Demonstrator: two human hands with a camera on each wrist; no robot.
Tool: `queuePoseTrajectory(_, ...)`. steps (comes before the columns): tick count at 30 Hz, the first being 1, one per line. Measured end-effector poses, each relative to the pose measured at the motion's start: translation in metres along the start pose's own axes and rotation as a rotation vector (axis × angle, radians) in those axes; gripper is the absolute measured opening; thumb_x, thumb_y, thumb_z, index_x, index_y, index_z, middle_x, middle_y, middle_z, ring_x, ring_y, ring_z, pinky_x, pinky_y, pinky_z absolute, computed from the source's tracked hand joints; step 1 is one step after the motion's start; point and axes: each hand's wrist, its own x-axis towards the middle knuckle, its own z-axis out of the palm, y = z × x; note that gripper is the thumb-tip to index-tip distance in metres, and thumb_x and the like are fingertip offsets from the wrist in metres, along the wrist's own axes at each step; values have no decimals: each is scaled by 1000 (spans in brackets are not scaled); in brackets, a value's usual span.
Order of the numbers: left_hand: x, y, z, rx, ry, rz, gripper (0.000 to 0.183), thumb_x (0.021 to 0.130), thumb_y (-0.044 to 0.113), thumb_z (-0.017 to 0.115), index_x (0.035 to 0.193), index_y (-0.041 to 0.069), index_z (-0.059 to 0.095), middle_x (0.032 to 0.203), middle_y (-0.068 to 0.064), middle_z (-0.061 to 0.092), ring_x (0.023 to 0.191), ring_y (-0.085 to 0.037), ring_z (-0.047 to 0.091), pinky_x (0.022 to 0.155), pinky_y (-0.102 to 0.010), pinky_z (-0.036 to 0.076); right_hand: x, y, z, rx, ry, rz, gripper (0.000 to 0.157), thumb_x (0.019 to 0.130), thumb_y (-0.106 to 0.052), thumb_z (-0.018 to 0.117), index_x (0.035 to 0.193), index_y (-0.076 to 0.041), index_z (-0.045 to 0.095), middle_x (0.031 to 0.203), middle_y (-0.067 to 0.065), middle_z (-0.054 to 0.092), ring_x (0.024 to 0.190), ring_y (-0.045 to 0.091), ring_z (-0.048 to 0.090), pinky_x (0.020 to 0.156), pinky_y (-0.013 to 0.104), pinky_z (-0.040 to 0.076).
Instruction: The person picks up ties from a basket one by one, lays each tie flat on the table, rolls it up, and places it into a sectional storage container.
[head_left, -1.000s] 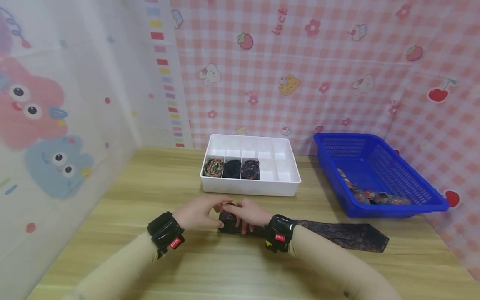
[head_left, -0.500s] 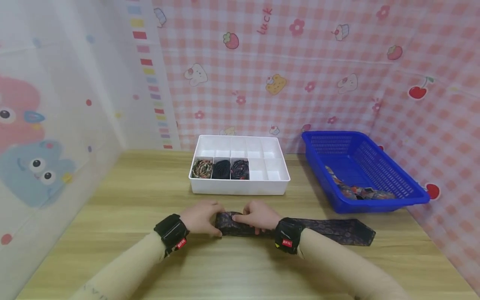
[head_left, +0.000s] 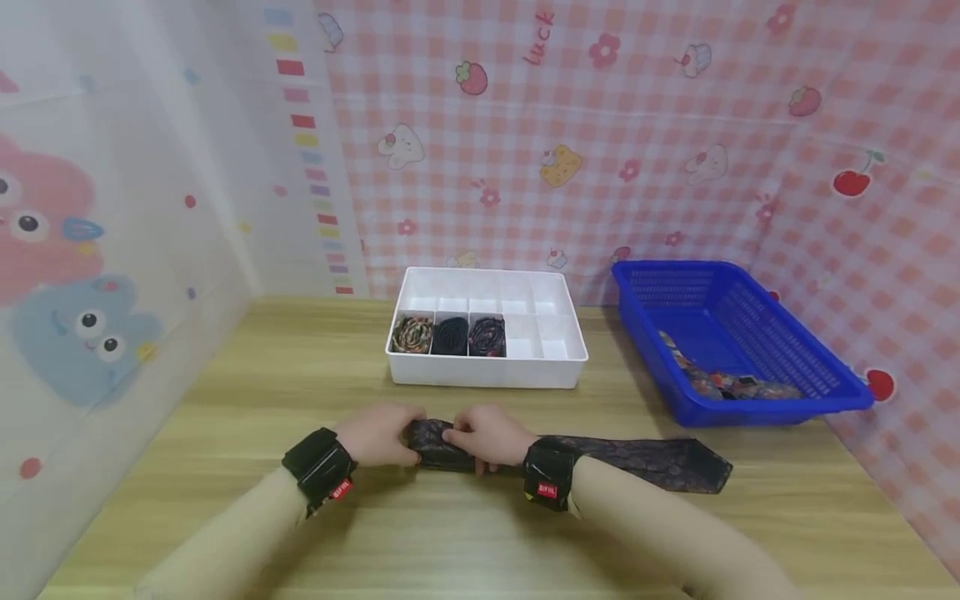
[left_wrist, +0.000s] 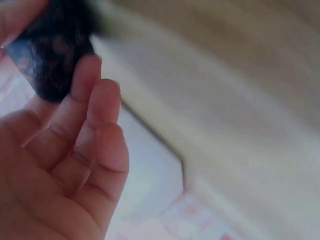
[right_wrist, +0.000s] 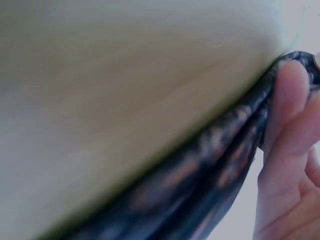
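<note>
A dark patterned necktie (head_left: 645, 460) lies across the table in the head view, its pointed end to the right. At its thicker, rolled or folded left end, my left hand (head_left: 381, 435) holds the edge between thumb and fingers. The left wrist view shows the fingers bent against this dark bundle (left_wrist: 55, 65). My right hand (head_left: 491, 435) grips the necktie just to the right, thumb on top and fingers partly hidden. In the right wrist view the necktie's loose length (right_wrist: 200, 167) trails from that hand along the table.
Behind the hands stands a white compartment tray (head_left: 487, 372). Three rolled neckties sit in its front row: multicoloured (head_left: 412, 335), black (head_left: 451, 337) and dark patterned (head_left: 487, 337). A blue basket (head_left: 787, 413) at the right contains colourful patterned fabric (head_left: 723, 386).
Both hands were close together over the necktie's left end; they have drawn apart, showing the thick part between them. The pointed end has shifted left relative to the basket. The head view has shifted.
</note>
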Motion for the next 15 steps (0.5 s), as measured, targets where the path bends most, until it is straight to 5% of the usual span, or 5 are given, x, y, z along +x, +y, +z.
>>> queuePoseTrajectory(6,3,12,-15,6,74,53,58,75,18,78,128,5,57,97,0,64,86,-17,61,73,-34,49,1,-2,-1,320,-57,170,58,96,-56,46,81,-1,60,67,10,63,43,21,62,33,30,44)
queuePoseTrajectory(11,7,25,-15,-31,51,151,68,78,21,78,138,5,50,103,0,63,93,-17,61,83,-36,49,-5,3,-6,335,-75,200,68,92,-63,47,73,0,62,58,11,62,39,18,58,32,26,40)
queuePoseTrajectory(15,10,27,-9,-44,49,206,66,77,16,79,134,1,51,98,-1,61,91,-18,59,85,-36,48,-10,10,-8,302,-61,199,58,93,-54,51,67,-3,60,55,7,58,36,15,55,31,24,38)
